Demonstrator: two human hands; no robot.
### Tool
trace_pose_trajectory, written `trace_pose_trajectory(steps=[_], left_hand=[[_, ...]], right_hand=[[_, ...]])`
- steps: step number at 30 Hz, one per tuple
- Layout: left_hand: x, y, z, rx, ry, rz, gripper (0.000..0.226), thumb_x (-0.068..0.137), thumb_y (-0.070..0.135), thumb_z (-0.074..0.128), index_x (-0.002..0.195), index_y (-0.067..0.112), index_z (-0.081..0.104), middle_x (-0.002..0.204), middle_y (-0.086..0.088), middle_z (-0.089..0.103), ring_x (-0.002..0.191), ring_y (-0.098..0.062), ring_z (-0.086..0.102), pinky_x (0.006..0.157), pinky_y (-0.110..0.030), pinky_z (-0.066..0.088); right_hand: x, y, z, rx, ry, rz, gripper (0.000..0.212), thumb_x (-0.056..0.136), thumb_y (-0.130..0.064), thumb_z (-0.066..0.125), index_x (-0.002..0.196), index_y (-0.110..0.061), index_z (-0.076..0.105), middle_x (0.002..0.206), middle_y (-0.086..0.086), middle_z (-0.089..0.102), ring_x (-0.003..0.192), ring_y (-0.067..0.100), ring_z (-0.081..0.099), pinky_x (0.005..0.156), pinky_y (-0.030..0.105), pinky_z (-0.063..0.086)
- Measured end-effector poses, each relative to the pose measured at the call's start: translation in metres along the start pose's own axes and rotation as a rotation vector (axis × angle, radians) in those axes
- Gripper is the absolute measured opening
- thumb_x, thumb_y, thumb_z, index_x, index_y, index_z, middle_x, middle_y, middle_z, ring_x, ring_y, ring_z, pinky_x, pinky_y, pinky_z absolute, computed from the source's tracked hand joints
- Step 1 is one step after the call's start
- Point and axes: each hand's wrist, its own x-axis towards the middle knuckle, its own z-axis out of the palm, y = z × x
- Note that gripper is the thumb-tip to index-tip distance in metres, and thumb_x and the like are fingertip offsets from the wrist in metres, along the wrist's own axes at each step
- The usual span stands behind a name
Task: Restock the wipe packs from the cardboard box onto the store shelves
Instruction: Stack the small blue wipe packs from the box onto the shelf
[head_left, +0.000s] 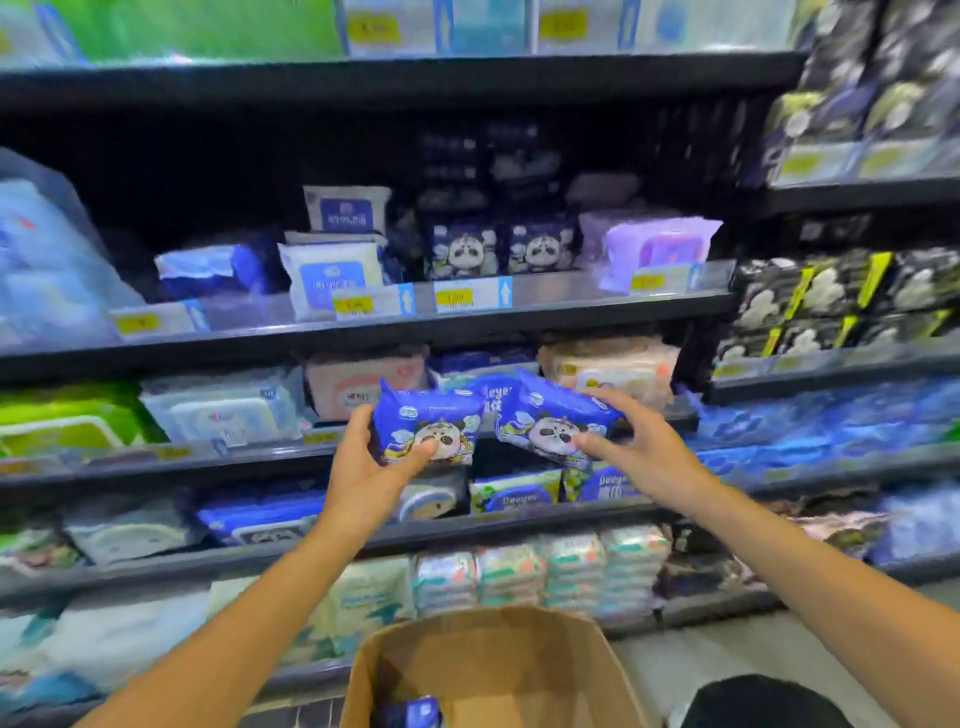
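Head: each hand (363, 462) grips 1 pack (426, 423).

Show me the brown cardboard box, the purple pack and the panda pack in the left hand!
brown cardboard box (613, 675), head view, right wall.
purple wipe pack (657, 249), head view, front face.
blue panda wipe pack (426, 421), head view, front face above thumb.

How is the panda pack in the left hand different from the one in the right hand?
The left hand holds its panda pack nearly level; the right hand holds its panda pack tilted, left end higher. The left pack sits lower and nearer. Both are blue with a panda picture.
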Motion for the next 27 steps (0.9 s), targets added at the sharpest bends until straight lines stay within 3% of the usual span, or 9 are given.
trace_pose_trajectory(steps=[2,5,7,12,17,21,24,27], left_hand=[[0.014,0.026,0.001,-0.022,0.014,0.055,0.043,0.080,0.006,0.081,0.114,0.015,0.056,0.101,0.001,0.073,0.084,-0.004,0.070,0.076,-0.018,0.053],[0.032,0.060,0.000,-0.022,0.035,0.117,0.045,0.079,0.015,0.084,0.115,0.021,0.057,0.103,0.009,0.073,0.092,-0.005,0.071,0.081,-0.021,0.054],[0.042,0.083,0.000,-0.024,0.029,0.140,0.045,0.080,0.018,0.083,0.117,0.021,0.057,0.106,0.011,0.072,0.095,-0.002,0.069,0.083,-0.019,0.053],[0.066,0.121,0.005,-0.002,0.023,0.177,0.043,0.082,0.017,0.081,0.116,0.021,0.056,0.104,0.012,0.070,0.084,0.013,0.065,0.070,-0.003,0.046],[0.101,0.137,0.005,0.045,0.062,0.174,0.044,0.082,0.020,0.081,0.118,0.020,0.056,0.107,0.010,0.069,0.086,0.011,0.064,0.068,-0.005,0.048],[0.129,0.144,0.005,0.013,0.110,0.173,0.045,0.081,0.022,0.082,0.118,0.019,0.057,0.108,0.007,0.069,0.092,0.002,0.064,0.073,-0.013,0.047],[0.142,0.145,0.004,0.007,0.132,0.180,0.044,0.080,0.019,0.082,0.115,0.023,0.055,0.105,0.012,0.068,0.085,0.010,0.064,0.077,-0.016,0.049],[0.149,0.140,0.006,0.034,0.133,0.159,0.046,0.081,0.020,0.081,0.117,0.023,0.054,0.104,0.014,0.066,0.081,0.017,0.062,0.069,-0.011,0.047]], right_hand=[[0.014,-0.025,-0.017,-0.009,0.035,-0.073,0.040,0.088,-0.010,0.074,0.124,-0.020,0.058,0.114,-0.013,0.065,0.099,-0.018,0.057,0.086,0.003,0.040],[0.036,-0.053,-0.040,-0.032,0.060,-0.145,0.042,0.089,-0.015,0.074,0.126,-0.025,0.058,0.113,-0.010,0.068,0.091,-0.001,0.065,0.082,0.016,0.052],[0.050,-0.069,-0.054,-0.047,0.068,-0.185,0.042,0.089,-0.014,0.074,0.125,-0.029,0.057,0.111,-0.012,0.067,0.085,-0.003,0.064,0.077,0.013,0.051],[0.080,-0.087,-0.079,-0.092,0.141,-0.249,0.044,0.090,-0.014,0.073,0.119,-0.042,0.054,0.115,-0.025,0.060,0.101,-0.015,0.055,0.081,0.000,0.038],[0.129,-0.088,-0.088,-0.116,0.171,-0.252,0.045,0.091,-0.014,0.071,0.131,-0.026,0.055,0.121,-0.003,0.065,0.107,0.014,0.061,0.089,0.023,0.050],[0.178,-0.097,-0.087,-0.181,0.206,-0.281,0.047,0.090,-0.013,0.071,0.134,-0.020,0.055,0.123,0.000,0.063,0.099,0.019,0.061,0.084,0.023,0.049],[0.212,-0.098,-0.077,-0.297,0.157,-0.221,0.052,0.092,-0.018,0.070,0.140,-0.019,0.050,0.128,0.010,0.058,0.113,0.027,0.057,0.099,0.037,0.046],[0.233,-0.085,-0.063,-0.532,0.064,-0.070,0.048,0.096,-0.015,0.063,0.142,-0.019,0.050,0.138,0.017,0.049,0.122,0.034,0.053,0.100,0.036,0.042]])
